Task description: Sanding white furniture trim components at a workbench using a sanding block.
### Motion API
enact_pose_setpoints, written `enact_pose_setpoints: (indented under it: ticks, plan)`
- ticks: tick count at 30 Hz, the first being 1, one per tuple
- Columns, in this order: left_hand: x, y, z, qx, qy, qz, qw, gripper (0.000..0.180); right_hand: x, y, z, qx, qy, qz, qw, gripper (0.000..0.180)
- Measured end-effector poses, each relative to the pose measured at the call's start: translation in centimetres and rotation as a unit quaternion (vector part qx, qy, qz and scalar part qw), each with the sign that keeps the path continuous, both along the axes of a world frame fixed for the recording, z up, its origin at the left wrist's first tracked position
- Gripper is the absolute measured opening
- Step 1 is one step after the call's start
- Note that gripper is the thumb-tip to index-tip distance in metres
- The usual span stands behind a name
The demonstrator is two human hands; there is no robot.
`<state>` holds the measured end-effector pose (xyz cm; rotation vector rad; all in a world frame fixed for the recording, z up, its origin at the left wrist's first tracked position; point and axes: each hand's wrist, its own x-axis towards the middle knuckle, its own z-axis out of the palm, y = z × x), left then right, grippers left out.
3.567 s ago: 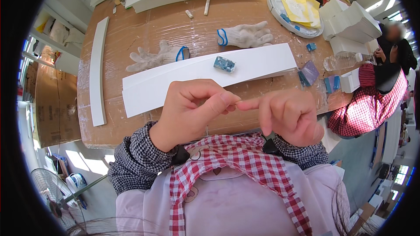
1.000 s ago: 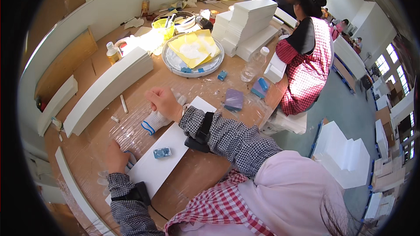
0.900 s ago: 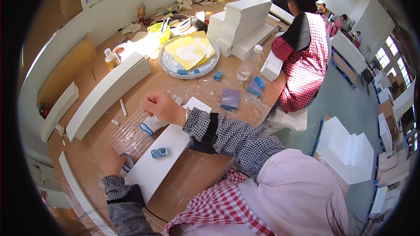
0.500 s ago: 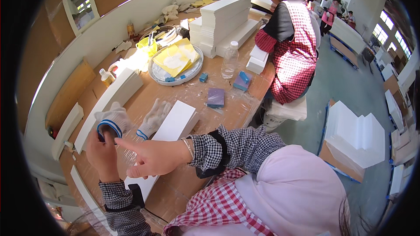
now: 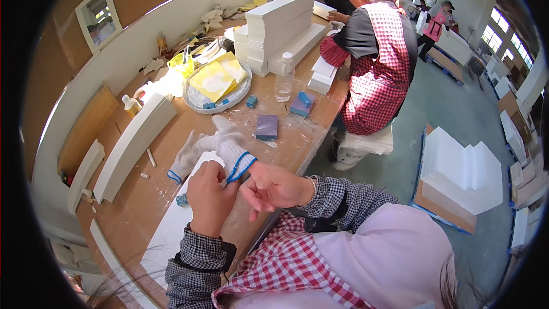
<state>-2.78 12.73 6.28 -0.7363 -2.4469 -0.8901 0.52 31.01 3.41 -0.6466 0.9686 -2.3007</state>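
Observation:
My left hand pinches the blue-edged cuff of a white knit glove. The glove's fingers point away from me. Right beside that cuff is my right hand, palm partly turned up, its fingers loosely bent and apart with nothing visible in them. Its thumb side meets the cuff; whether it reaches inside is hidden. A second knit glove lies to the left, by the far end of a long white board beneath my hands. A small blue block rests near the board's edge, next to my left hand.
Farther along the table are a round tray with yellow sheets, a clear bottle, purple-topped blocks and stacked white boards. A curved white stack stands left. A co-worker sits at the right edge.
Both hands have moved right together with the held glove. My right index finger, stretched toward the cuff before, is now bent. The small blue block has come into view.

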Motion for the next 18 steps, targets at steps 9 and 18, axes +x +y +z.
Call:
enact_pose_setpoints:
  ticks: [9, 18]
  plan:
    - [0.6, 2.9, -4.5, -0.08, 0.035, -0.061, 0.994, 0.022, 1.7, 1.2, -4.3, 0.1, -0.205, -0.032, 0.973, 0.05]
    - [2.9, 2.3, -7.9, -0.114, -0.048, -0.066, 0.99, 0.021, 1.9, 2.3, -4.9, 0.071, -0.283, -0.189, 0.938, 0.056]
